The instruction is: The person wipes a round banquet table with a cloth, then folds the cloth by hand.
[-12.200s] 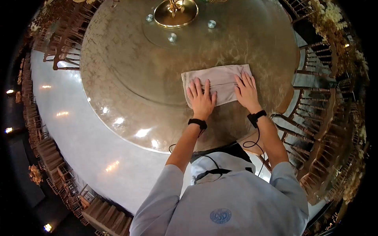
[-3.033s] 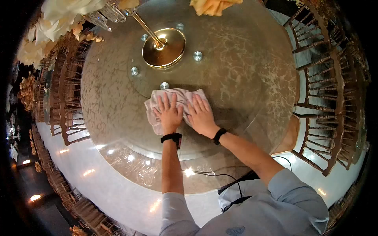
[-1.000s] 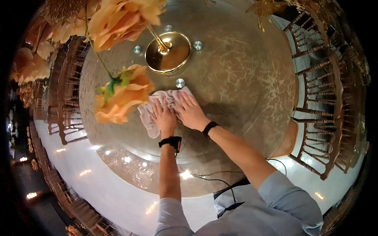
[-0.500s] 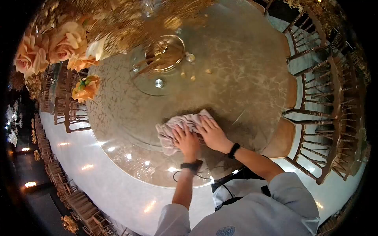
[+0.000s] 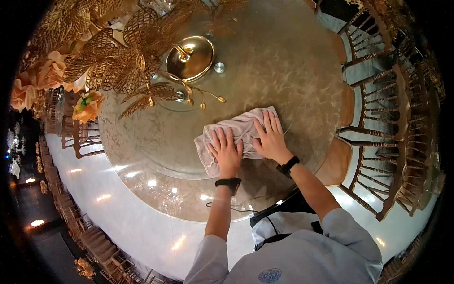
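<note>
A pale pink cloth (image 5: 257, 117) lies spread on the glass surface of a round table (image 5: 302, 94). My left hand (image 5: 227, 152) rests flat on the left part of the cloth, fingers stretched and slightly spread. Toward the cloth's right end, my right hand (image 5: 272, 139) presses down the same way, thumb out to the side. Neither hand closes round the fabric. Each wrist wears a black band.
Gold wire leaves (image 5: 116, 57) and peach roses (image 5: 87, 106) hang over the table's far left. Their round gold base (image 5: 201, 64) stands near small glass holders (image 5: 219, 67). Wooden chairs (image 5: 402, 137) line the right side. A dark cord (image 5: 236, 209) crosses the near edge.
Both hands and the cloth have shifted slightly forward and right. The cloth, bunched before, is flatter and wider now. The gold leaves, blurred earlier, appear sharp.
</note>
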`<state>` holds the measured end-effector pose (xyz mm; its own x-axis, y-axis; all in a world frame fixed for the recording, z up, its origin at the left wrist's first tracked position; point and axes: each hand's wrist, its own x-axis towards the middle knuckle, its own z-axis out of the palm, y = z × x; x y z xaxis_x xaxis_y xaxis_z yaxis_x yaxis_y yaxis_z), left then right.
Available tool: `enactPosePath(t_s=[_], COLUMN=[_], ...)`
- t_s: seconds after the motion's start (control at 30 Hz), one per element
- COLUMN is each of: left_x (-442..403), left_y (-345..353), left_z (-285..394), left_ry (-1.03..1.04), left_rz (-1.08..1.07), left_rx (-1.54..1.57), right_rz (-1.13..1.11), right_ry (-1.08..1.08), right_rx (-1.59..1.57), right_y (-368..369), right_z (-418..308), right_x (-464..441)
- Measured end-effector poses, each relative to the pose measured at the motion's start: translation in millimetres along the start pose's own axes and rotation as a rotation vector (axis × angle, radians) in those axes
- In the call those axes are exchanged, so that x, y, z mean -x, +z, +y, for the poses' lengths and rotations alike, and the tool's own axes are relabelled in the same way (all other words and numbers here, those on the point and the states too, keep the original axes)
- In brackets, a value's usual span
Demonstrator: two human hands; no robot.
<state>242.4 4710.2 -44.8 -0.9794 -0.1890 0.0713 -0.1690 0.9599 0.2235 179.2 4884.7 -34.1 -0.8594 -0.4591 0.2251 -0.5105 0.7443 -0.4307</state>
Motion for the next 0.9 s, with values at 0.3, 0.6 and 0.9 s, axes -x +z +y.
enactPosePath(t_s=[0.3, 0.6, 0.9], left_x=[-56.3, -115.9, -126.4], left_y=[-10.2, 5.2, -24.8], left_z=[-49.2, -120.2, -138.5], left_ry=[-0.071, -0.095, -0.179], left_rz=[-0.079, 0.154, -0.042], left_rx=[-0.072, -0.236, -0.021], right_rz=[0.003, 0.065, 0.107], right_ry=[0.009, -0.114, -0.128], right_rx=[0.010, 0.062, -0.019], right_y=[25.1, 73.0, 86.8], right_z=[-20.4, -42.2, -67.5], right_x=[-41.7, -124.8, -149.9])
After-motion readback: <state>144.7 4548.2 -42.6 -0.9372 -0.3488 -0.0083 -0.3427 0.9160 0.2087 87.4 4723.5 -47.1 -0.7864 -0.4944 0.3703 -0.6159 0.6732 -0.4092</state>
